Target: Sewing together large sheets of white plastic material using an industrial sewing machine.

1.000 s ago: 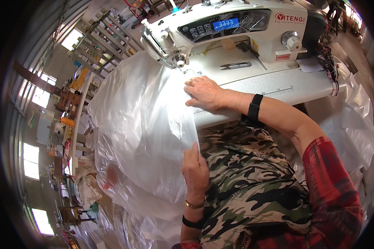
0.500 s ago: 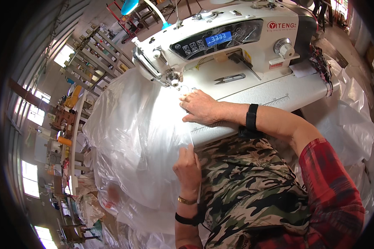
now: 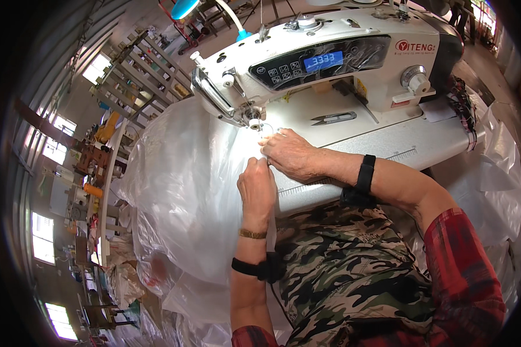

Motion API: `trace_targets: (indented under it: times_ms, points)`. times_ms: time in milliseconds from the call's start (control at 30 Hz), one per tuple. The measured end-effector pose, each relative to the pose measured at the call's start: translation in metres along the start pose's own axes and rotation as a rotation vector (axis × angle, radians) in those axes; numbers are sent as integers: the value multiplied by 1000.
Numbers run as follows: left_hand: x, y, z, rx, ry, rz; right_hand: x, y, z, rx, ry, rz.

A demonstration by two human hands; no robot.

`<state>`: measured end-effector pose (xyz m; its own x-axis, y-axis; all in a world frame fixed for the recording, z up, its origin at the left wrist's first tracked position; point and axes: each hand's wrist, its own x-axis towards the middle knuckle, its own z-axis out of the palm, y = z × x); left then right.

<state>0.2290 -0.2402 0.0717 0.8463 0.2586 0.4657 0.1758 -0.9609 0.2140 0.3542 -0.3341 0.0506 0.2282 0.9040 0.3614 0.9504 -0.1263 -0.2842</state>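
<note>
A large translucent plastic sheet (image 3: 173, 168) lies over the left side of the white sewing machine (image 3: 382, 63) and hangs down in folds. My left hand (image 3: 256, 188) is closed in a pinch on the sheet's right edge, just in front of the needle area. Right beside it, my right hand (image 3: 292, 155) has its fingers curled together at the same edge; the fingertips are partly hidden, close to the presser foot. Bright lamp light washes out the sheet under the needle. Both forearms rest low, the right one across the machine bed (image 3: 341, 165).
Thread snips (image 3: 334, 118) lie on the machine bed behind my right hand. A blue lamp (image 3: 184, 8) hangs over the machine head. More plastic (image 3: 486, 173) is heaped at the right. A camouflage apron (image 3: 347, 260) covers my lap. Racks (image 3: 145, 75) stand at the far left.
My left hand has moved up along the sheet's edge, away from me, and now meets my right hand. My right hand's fingers have curled in more. The view has shifted slightly.
</note>
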Motion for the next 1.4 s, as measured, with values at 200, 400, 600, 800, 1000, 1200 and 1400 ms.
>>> trace_targets:
  times_ms: [200,400,600,800,1000,1200,1400]
  points:
    - [20,-13,13,-33,19,-57,3,-4,-9,113,7,58]
    - [30,-25,21,-32,69,-55,-1,4,3,83,64,32]
    - [36,-38,25,4,37,-57,-13,-5,-26,193,-3,94]
    - [48,-48,31,1,46,-61,-59,24,-50,-343,197,128]
    - [56,-66,35,21,79,-53,-91,36,-67,-360,267,306]
    - [54,-76,36,2,175,-171,-90,33,-68,-422,289,401]
    - [34,-82,21,-63,217,-318,-93,38,-65,-403,293,377]
